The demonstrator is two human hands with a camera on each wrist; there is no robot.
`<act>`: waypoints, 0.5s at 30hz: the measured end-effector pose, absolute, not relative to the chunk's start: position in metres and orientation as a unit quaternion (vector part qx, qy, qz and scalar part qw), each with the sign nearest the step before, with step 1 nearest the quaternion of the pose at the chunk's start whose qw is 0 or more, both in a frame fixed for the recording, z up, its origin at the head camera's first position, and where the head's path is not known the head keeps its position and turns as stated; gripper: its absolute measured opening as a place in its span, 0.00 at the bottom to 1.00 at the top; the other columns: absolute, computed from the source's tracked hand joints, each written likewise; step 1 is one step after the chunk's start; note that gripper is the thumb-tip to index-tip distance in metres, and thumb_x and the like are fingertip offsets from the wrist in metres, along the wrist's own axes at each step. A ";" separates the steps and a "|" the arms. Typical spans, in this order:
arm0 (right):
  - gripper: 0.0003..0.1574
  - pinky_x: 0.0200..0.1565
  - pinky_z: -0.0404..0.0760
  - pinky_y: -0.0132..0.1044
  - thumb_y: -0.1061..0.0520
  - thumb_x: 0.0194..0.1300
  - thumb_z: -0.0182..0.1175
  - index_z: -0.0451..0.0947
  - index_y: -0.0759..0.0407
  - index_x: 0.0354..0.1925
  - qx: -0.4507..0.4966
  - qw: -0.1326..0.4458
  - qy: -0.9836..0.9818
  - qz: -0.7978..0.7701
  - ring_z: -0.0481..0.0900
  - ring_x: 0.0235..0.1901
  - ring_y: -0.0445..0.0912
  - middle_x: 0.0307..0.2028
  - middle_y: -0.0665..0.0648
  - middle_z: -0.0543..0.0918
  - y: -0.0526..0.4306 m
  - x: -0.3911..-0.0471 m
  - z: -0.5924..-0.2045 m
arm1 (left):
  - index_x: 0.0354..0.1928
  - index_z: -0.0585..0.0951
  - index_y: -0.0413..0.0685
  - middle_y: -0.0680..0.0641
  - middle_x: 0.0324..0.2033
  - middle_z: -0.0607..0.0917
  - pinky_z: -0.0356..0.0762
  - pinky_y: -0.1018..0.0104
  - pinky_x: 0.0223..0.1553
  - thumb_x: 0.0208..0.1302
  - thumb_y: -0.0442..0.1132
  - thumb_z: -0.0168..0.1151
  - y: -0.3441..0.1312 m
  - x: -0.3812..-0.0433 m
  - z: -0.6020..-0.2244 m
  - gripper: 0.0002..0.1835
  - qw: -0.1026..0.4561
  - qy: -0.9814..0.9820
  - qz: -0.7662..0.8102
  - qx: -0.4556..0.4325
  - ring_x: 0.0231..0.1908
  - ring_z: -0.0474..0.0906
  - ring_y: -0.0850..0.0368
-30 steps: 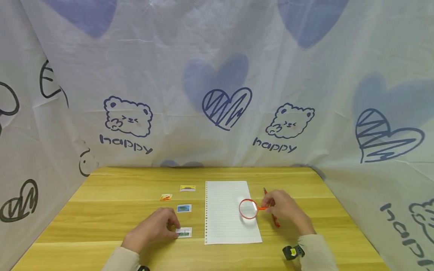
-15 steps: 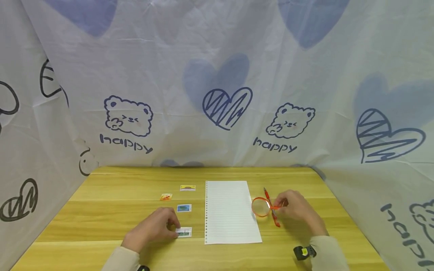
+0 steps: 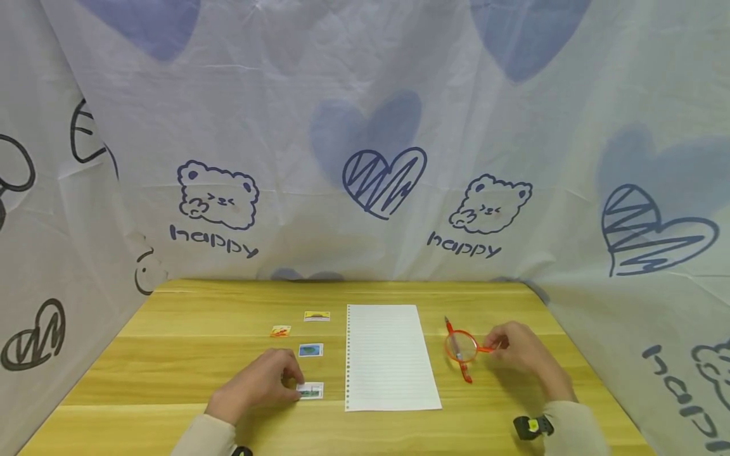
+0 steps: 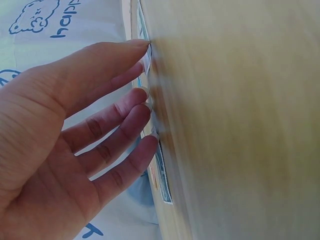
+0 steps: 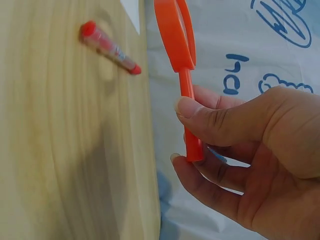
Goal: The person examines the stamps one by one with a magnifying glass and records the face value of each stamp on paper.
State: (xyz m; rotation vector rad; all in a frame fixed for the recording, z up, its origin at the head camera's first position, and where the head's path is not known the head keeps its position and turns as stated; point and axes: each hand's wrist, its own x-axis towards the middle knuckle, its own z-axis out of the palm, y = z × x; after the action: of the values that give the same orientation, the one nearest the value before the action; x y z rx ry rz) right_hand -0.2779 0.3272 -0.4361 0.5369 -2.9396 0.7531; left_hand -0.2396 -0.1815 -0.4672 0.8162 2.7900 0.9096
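Observation:
My right hand [image 3: 516, 345] pinches the red handle of a round magnifying glass [image 3: 461, 346] between thumb and fingers. In the head view its lens overlaps a red pen [image 3: 464, 370] lying on the table. In the right wrist view the magnifying glass [image 5: 186, 85] is seen side-on, raised above the tabletop. My left hand [image 3: 265, 380] rests on the table with thumb and index fingertips at the left end of a green-and-white stamp [image 3: 310, 391]. Seen from the left wrist, that hand's fingers [image 4: 132, 120] are spread and gently bent, tips down at the tabletop.
Beyond the left hand lie a blue stamp [image 3: 310, 350], an orange stamp [image 3: 280, 331] and a yellow stamp [image 3: 316, 316]. A lined sheet of paper [image 3: 390, 358] lies mid-table. A printed cloth [image 3: 319, 253] hangs behind and beside the wooden table [image 3: 171, 354].
My right hand has carried the magnifying glass rightward, from over the paper's right edge to over the pen. The left hand and the stamps have stayed in place.

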 end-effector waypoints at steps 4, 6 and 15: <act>0.11 0.32 0.76 0.31 0.73 0.51 0.70 0.86 0.59 0.31 0.174 0.032 -0.954 0.240 0.75 0.28 0.36 0.28 0.54 0.87 0.336 -0.278 -0.439 | 0.35 0.90 0.47 0.54 0.32 0.83 0.73 0.72 0.33 0.52 0.35 0.79 -0.182 -0.239 -0.467 0.08 0.049 0.914 0.301 0.269 0.32 0.72 0.63; 0.11 0.32 0.76 0.31 0.73 0.51 0.69 0.86 0.60 0.31 0.175 0.035 -0.954 0.241 0.75 0.28 0.35 0.28 0.55 0.87 0.340 -0.278 -0.441 | 0.35 0.90 0.47 0.54 0.32 0.83 0.73 0.72 0.33 0.52 0.35 0.79 -0.182 -0.239 -0.466 0.08 0.049 0.913 0.301 0.270 0.32 0.72 0.64; 0.09 0.33 0.78 0.31 0.70 0.52 0.73 0.87 0.59 0.32 0.158 0.041 -0.957 0.239 0.77 0.28 0.36 0.29 0.52 0.87 0.363 -0.278 -0.446 | 0.35 0.90 0.46 0.54 0.32 0.83 0.74 0.72 0.33 0.52 0.34 0.78 -0.181 -0.240 -0.466 0.08 0.047 0.914 0.301 0.268 0.32 0.72 0.63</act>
State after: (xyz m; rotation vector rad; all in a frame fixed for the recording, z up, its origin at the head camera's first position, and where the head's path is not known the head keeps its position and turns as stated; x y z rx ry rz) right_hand -0.2785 0.3627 -0.4459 0.4846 -2.9317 0.7306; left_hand -0.2397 -0.1815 -0.4658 0.8190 2.7878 0.9170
